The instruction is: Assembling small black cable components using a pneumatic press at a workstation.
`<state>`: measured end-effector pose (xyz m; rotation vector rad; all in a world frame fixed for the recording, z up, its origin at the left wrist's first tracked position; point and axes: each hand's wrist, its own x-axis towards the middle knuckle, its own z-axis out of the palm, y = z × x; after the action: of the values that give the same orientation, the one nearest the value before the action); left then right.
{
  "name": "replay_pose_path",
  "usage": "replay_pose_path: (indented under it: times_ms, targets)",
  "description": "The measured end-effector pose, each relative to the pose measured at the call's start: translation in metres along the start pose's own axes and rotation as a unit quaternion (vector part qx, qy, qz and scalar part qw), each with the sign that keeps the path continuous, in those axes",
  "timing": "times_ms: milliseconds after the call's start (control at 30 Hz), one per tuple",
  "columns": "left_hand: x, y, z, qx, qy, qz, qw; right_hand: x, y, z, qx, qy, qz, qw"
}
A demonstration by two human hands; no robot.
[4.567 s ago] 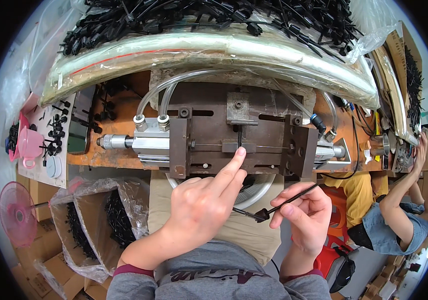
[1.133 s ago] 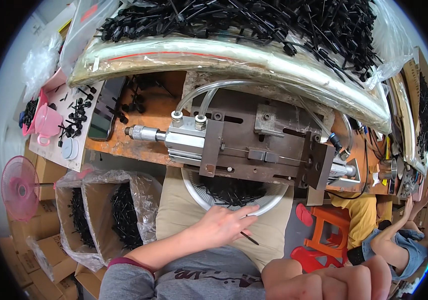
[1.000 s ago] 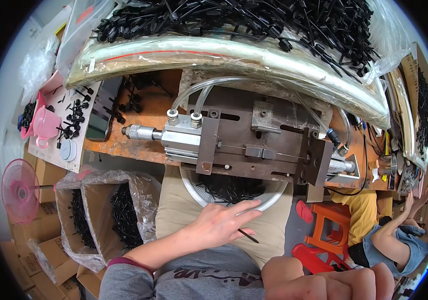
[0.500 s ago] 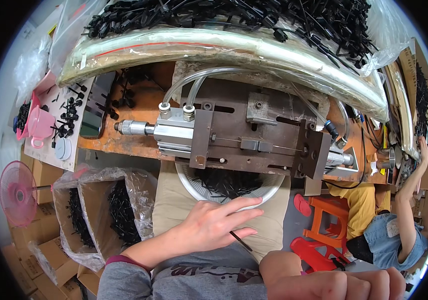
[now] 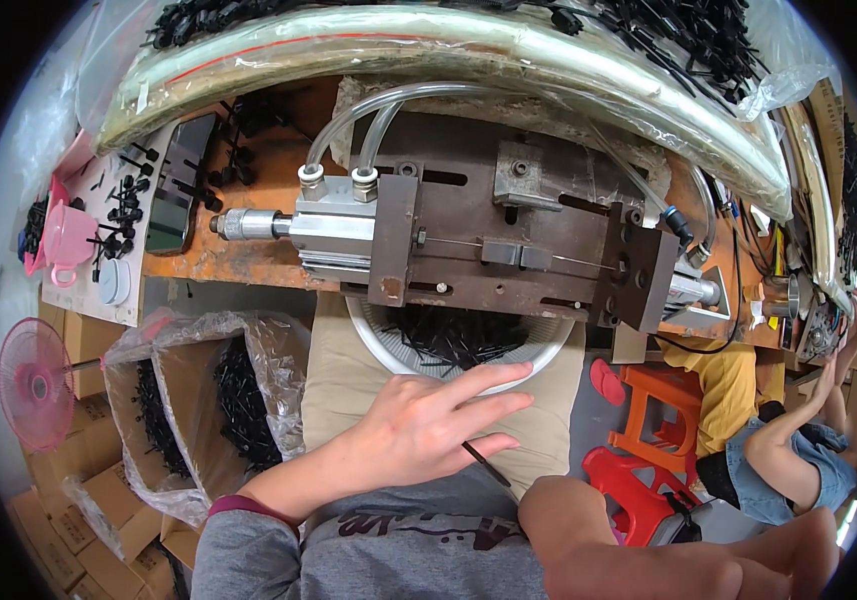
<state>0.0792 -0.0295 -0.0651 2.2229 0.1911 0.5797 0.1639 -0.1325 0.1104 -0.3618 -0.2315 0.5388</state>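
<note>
My left hand (image 5: 426,425) is over my lap, palm down, with forefinger and thumb stretched to the right. A thin black rod (image 5: 486,462) sticks out from beneath it, seemingly gripped by the hidden fingers. Just beyond the fingertips sits a white basket (image 5: 368,345) of black thin pieces (image 5: 458,338). My right hand (image 5: 758,565) is large and low at the right, partly cut off, and its fingers cannot be made out. Ahead stands a metal clamping fixture (image 5: 508,205) with an air cylinder (image 5: 338,235) at its left and small grey blocks (image 5: 516,255) at its middle.
Plastic-lined boxes (image 5: 233,400) of black parts and a pink fan (image 5: 33,370) stand at left. A phone (image 5: 180,185) and pink cup (image 5: 70,240) lie on the bench. Red stools (image 5: 638,490) and a co-worker (image 5: 788,460) are at right. Bagged black parts (image 5: 668,40) lie at back.
The whole view has shifted, so the fixture sits higher in the picture. My right hand has moved lower and further right. My left hand keeps its pose. The co-worker's hands have come lower.
</note>
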Motion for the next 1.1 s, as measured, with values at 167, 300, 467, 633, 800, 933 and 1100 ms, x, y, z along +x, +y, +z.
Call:
replay_pose_path:
  times_ms: [167, 300, 467, 633, 800, 933, 1100]
  targets:
    - [-0.002, 0.0, -0.002, 0.007, -0.011, -0.009, 1.0, 0.022, -0.001, -0.025, 0.024, -0.149, 0.088, 0.985]
    - [-0.001, 0.001, -0.005, 0.009, -0.014, -0.012, 1.0, 0.033, 0.001, -0.035, 0.034, -0.197, 0.125, 0.972]
    - [-0.001, 0.004, -0.006, 0.01, -0.007, -0.013, 1.0, 0.043, 0.0, -0.041, 0.056, -0.223, 0.151, 0.961]
    - [0.002, 0.011, -0.016, 0.033, -0.008, -0.056, 0.998, 0.049, 0.019, -0.067, 0.079, -0.129, 0.066, 0.986]
    - [0.004, 0.011, -0.017, 0.028, 0.004, -0.058, 0.998, 0.068, 0.023, -0.09, 0.032, -0.08, 0.089, 0.992]
    - [0.007, 0.013, -0.018, 0.027, 0.008, -0.059, 0.998, 0.068, 0.025, -0.093, 0.018, -0.068, 0.093, 0.993]
    - [0.007, 0.015, -0.018, 0.034, 0.008, -0.065, 0.997, 0.068, 0.027, -0.096, 0.016, -0.065, 0.095, 0.993]
